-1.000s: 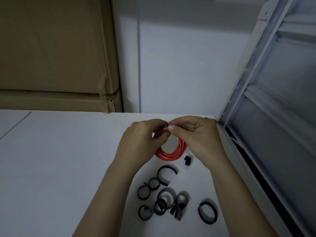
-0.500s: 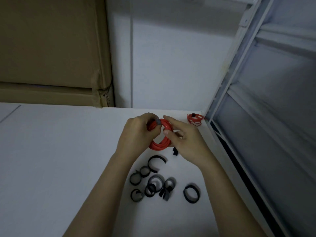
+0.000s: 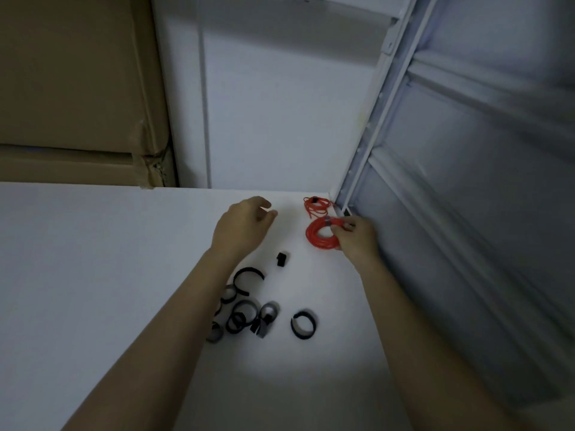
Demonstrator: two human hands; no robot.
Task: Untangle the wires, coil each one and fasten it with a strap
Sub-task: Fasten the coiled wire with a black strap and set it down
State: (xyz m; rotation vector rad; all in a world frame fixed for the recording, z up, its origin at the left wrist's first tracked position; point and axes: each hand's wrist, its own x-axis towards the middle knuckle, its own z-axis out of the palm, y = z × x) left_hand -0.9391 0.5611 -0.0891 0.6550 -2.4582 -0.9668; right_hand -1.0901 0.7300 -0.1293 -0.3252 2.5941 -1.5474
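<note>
A coiled red wire point(image 3: 319, 236) bound by a dark strap is gripped at its right side by my right hand point(image 3: 354, 236), near the table's far right corner. Just behind it lies a second red wire bundle point(image 3: 317, 205) with a dark strap, against the wall corner. My left hand point(image 3: 242, 227) hovers to the left of the coil, fingers loosely apart, holding nothing. Several black straps point(image 3: 245, 315) lie curled in a cluster on the white table point(image 3: 93, 275) below the hands, with one open strap point(image 3: 247, 278) and a small black piece point(image 3: 281, 259) nearer the hands.
A single curled strap point(image 3: 303, 325) lies apart at the right of the cluster. Cardboard boxes point(image 3: 77, 88) stand at the back left. A white wall point(image 3: 280, 104) rises behind the table, and a grey framed panel point(image 3: 466, 197) runs along its right edge.
My left hand let go of the strapped red coil. My right hand carried it right and away, toward the other bundle in the corner.
</note>
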